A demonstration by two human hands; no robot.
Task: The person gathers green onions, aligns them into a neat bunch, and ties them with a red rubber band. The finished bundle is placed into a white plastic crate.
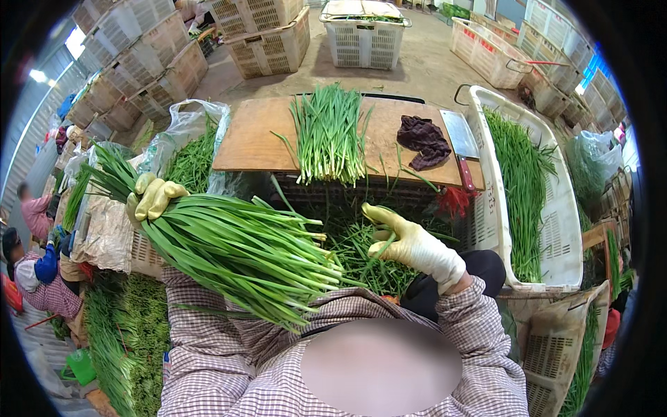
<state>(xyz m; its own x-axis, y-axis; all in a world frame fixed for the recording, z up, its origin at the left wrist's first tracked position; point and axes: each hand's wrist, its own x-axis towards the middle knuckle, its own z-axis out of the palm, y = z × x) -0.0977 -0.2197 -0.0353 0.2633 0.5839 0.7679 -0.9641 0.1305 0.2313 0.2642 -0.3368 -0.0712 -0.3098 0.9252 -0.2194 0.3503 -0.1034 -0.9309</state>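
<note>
My gloved left hand (156,197) is closed around the leafy part of a large bunch of garlic chives (245,250). The pale cut ends fan out to the right, above my lap. To the right of those ends, my gloved right hand (417,247) has its thumb and fingers apart. A green blade shows by its fingers; whether they touch it is unclear. Loose green trimmings (365,266) lie below that hand. In front of me, a second chive bunch (331,135) rests on a wooden board (255,135), its pale ends towards me.
On the board's right lie a dark cloth (423,142) and a cleaver (460,134). Red ties (453,202) hang below its edge. A white crate (492,213) of chives stands right; a plastic bag (216,117) of greens stands left. Stacked crates (266,49) stand beyond. People (47,276) sit far left.
</note>
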